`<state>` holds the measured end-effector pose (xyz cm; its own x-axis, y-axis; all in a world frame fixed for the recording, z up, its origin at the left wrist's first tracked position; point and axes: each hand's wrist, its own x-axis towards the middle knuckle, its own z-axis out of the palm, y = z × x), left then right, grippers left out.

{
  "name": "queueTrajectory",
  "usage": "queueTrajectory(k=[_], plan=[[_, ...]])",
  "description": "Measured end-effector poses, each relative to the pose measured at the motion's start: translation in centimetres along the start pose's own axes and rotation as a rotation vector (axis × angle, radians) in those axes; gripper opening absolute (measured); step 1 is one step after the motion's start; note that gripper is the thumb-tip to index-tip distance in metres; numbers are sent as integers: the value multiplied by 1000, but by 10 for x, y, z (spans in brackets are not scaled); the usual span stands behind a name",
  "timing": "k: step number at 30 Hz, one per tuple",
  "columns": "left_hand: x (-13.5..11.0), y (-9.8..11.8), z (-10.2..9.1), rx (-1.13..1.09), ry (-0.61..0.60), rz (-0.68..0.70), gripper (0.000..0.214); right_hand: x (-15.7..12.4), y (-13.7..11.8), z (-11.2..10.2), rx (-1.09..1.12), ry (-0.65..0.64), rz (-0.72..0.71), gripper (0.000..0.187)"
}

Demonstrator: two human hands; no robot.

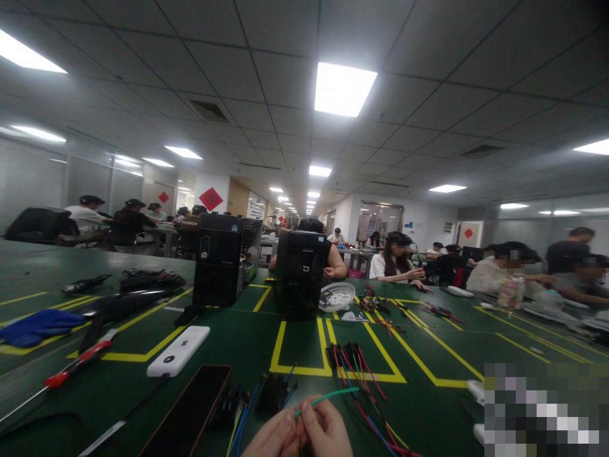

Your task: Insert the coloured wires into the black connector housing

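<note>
One green table (247,346) is seen, marked out with yellow tape lines. Behind it, one person in a white top (380,266) is seated to the right; another person (337,261) is mostly hidden by a tower. More people are seated further back, too blurred to be counted. At least two black towers are stood upright: the left tower (214,263) and the middle tower (299,276); whether a third is stood behind the left one cannot be told. One white basket (339,295) is placed just beside the middle tower. One screwdriver (78,363) and one blue glove (40,327) are laid at the left. One white power strip (176,352) is set between screwdriver and phone. Two bare hands are seen at the bottom, left hand (273,437) and right hand (328,428), held close together. One dark phone (190,409) is laid left of them. Three bunches of black connectors are counted: two near the left hand, one beyond the right, with red wires (365,368) attached. One green wire (335,394) is held over the table; fingers of both hands are closed in a pinch around it, its free end pointed rightward.
</note>
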<state>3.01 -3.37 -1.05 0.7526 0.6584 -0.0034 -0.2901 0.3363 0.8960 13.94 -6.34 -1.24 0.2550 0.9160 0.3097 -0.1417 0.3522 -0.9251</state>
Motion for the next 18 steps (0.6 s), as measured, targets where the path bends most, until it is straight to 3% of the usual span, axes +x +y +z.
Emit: queueTrajectory(k=[6,13,18], plan=[[3,-11,-4,-91,-11,56,55,-2,4,6,-7,82,-54,38],[-2,1,5,-102,-87,60,45,-1,-6,-1,-118,-48,-33,42],[-5,5,12,-152,-72,75,46,-6,-9,5,-169,69,-84,45]])
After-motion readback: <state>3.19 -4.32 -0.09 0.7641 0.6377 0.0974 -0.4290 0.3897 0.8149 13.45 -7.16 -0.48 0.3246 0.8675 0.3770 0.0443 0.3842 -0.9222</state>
